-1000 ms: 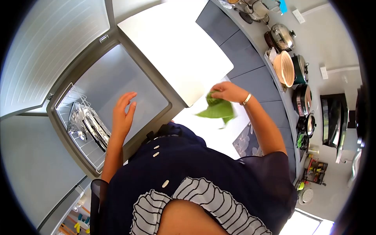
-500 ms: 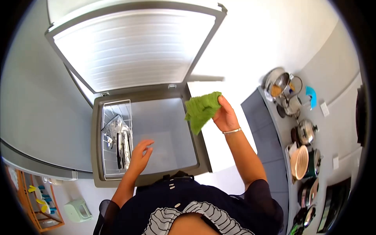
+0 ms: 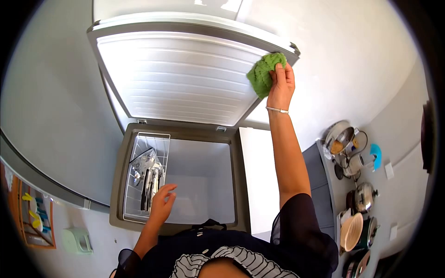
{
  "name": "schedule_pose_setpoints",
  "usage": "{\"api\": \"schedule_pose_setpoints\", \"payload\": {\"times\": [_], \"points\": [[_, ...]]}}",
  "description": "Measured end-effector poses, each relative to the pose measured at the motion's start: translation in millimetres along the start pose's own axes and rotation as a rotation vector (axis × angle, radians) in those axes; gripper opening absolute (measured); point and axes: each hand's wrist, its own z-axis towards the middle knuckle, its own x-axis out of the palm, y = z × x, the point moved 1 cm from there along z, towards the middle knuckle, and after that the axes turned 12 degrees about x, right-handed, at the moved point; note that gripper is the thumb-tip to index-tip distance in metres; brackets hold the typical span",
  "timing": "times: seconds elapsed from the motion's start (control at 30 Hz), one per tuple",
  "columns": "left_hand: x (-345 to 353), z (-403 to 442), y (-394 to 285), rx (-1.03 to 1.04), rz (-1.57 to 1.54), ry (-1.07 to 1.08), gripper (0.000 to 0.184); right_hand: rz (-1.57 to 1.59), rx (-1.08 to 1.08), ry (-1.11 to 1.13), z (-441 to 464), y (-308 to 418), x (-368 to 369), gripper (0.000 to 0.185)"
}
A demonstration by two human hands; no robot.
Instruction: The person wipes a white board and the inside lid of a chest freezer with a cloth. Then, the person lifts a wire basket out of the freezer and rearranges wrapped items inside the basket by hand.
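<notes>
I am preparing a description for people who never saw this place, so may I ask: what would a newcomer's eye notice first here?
Most likely the bright green cloth, held in the fingers of the right hand, at the upper right of the raised lid. Next might come the open chest freezer below, with shiny silvery items in the white wire basket at its left side.

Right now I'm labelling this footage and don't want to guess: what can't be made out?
- Head view: part of the cloth, hidden by the right hand.
- Head view: shiny things in the basket, too small to identify.
- Head view: left side of the wooden shelf, cut off by the dark picture edge.
</notes>
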Motion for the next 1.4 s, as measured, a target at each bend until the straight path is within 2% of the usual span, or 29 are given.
{"api": "schedule_pose_setpoints", "payload": {"times": [0.1, 0.23, 0.3, 0.37, 0.5, 0.57, 0.63, 0.73, 0.83, 0.97, 1.17, 1.4], "points": [[-1, 0, 6, 0.01, 0.015, -0.023, 0.028, -0.081, -0.022, 0.156, -6, -21, 37, 0.027], [-7, 0, 13, 0.036, 0.029, -0.043, 0.028, -0.191, 0.075, 0.268, -14, -42, 98, 0.029], [-12, -1, 13, 0.02, 0.036, -0.068, 0.028, -0.273, 0.066, 0.396, -13, -59, 128, 0.03], [-17, -1, 12, 0.004, 0.037, -0.093, 0.028, -0.222, 0.083, 0.451, -23, -73, 164, 0.03], [-28, -7, 14, -0.033, 0.031, -0.142, 0.028, -0.341, 0.008, 0.566, -29, -114, 226, 0.028], [-31, -13, 19, -0.059, 0.014, -0.169, 0.028, -0.491, -0.204, 0.639, -36, -139, 253, 0.029], [-35, -18, 24, -0.057, 0.024, -0.195, 0.028, -0.48, -0.109, 0.712, -50, -164, 272, 0.03], [-38, -24, 30, -0.072, 0.016, -0.251, 0.028, -0.593, -0.319, 0.74, -68, -190, 285, 0.036], [-43, -24, 27, -0.099, 0.036, -0.248, 0.028, -0.629, -0.37, 0.773, -77, -186, 273, 0.045], [-42, -21, 29, -0.074, 0.039, -0.233, 0.028, -0.676, -0.3, 0.784, -75, -166, 233, 0.05], [-29, -4, 21, -0.042, 0.038, -0.146, 0.029, -0.913, -0.511, 0.565, -57, -133, 120, 0.05], [-13, 11, 24, -0.014, 0.076, 0.012, 0.029, -1.184, -0.547, 0.301, -43, -76, 0, 0.048]]}}
